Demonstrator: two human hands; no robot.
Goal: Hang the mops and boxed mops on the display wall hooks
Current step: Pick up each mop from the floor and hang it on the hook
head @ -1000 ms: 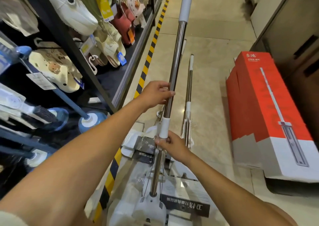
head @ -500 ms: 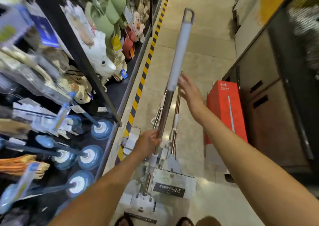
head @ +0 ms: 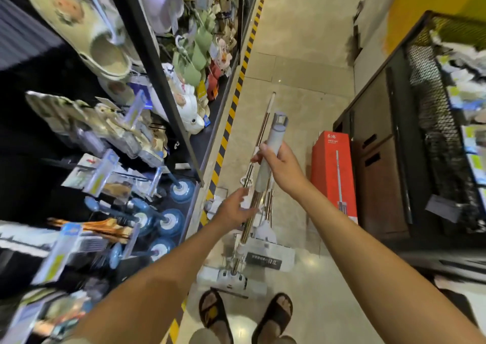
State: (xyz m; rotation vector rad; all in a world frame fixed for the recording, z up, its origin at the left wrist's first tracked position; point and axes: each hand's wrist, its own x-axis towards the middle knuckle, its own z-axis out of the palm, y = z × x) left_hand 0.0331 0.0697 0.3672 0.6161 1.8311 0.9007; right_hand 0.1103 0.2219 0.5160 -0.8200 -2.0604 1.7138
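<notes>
I hold a mop upright over the aisle floor. My right hand (head: 282, 169) grips its grey handle (head: 276, 133) just below the hanging loop. Lower down, my left hand (head: 235, 208) reaches to the steel shaft (head: 253, 212) with fairly straight fingers that touch it. The white mop head (head: 232, 280) hangs low in front of my feet. More mops (head: 266, 119) lie on the floor behind it, their heads (head: 264, 234) towards me. A red boxed mop (head: 332, 170) stands against the cabinet on the right. The display wall (head: 147, 157) with hooks is on my left.
Blue plungers (head: 180, 191), brushes and slippers (head: 105, 52) crowd the left rack. A yellow-black stripe (head: 231, 112) marks its base. A brown cabinet (head: 381, 173) and a black wire bin (head: 447, 112) line the right side. My sandalled feet (head: 278, 314) stand on the tiled aisle.
My right hand left the lower joint, went up the pole and closed round the grey handle. The mop has been lifted higher. My left hand's grip on the shaft has loosened.
</notes>
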